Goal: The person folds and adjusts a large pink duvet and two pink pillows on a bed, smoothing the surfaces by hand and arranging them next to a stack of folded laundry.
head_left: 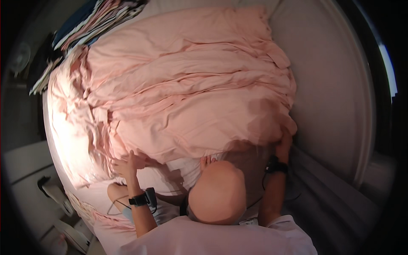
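Observation:
A rumpled pink duvet [187, 102] lies spread over the bed in long crosswise folds. My left hand [126, 165] rests on its near edge toward the left, fingers apart. At the duvet's near right corner, my right hand [284, 139] is closed round the cloth, its fingertips partly lost in shadow. Each wrist wears a black strap with a small device. Between my arms, my bent knee [216, 193] comes up, with my toes [207, 161] just beyond it by the duvet's edge.
Folded clothes [95, 23] are piled at the far left. A pale padded bed side [323, 85] runs along the right. Below it lies a dark grey cloth [323, 191]. White furniture [29, 165] stands beyond the bed's left edge. Thin cables trail from the wrist devices.

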### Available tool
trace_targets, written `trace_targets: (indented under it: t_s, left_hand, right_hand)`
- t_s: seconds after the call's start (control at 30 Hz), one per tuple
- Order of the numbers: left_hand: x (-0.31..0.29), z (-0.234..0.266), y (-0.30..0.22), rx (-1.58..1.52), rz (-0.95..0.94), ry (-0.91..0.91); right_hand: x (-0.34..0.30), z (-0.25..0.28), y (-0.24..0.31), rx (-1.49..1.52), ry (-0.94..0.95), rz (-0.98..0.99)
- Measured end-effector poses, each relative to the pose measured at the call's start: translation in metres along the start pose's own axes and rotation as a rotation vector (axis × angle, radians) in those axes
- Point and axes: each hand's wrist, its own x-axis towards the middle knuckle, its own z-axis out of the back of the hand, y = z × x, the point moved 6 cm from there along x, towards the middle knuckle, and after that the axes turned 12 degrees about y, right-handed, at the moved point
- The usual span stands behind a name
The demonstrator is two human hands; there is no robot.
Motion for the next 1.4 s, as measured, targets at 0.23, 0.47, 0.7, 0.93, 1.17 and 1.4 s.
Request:
trace_targets:
  t_s: [0.23, 0.47, 0.7, 0.93, 1.17, 1.4]
  left_hand:
    - [-0.031, 0.017, -0.402, -0.413, -0.891, 0.688]
    - [-0.112, -0.102, -0.622, 0.051, -1.323, 0.851]
    - [-0.036, -0.185, -0.763, -0.043, -1.03, 0.244]
    - [-0.016, -0.228, -0.774, -0.288, -0.795, 0.488]
    - [-0.009, -0.235, -0.768, -0.493, -0.896, 0.458]
    - [0.014, -0.144, -0.758, -0.921, -0.966, 0.42]
  right_hand:
    - [-0.02, -0.027, 0.048, -0.225, -0.21, 0.429]
    - [-0.01, -0.051, 0.02, 0.36, -0.089, -0.015]
    - [-0.019, -0.08, 0.066, 0.345, -0.127, 0.186]
    - [-0.024, -0.079, 0.018, 0.366, -0.21, -0.169]
    - [-0.01, -0.091, 0.028, 0.256, -0.173, -0.117]
    - [-0.018, -0.128, 0.129, -0.167, -0.066, 0.219]
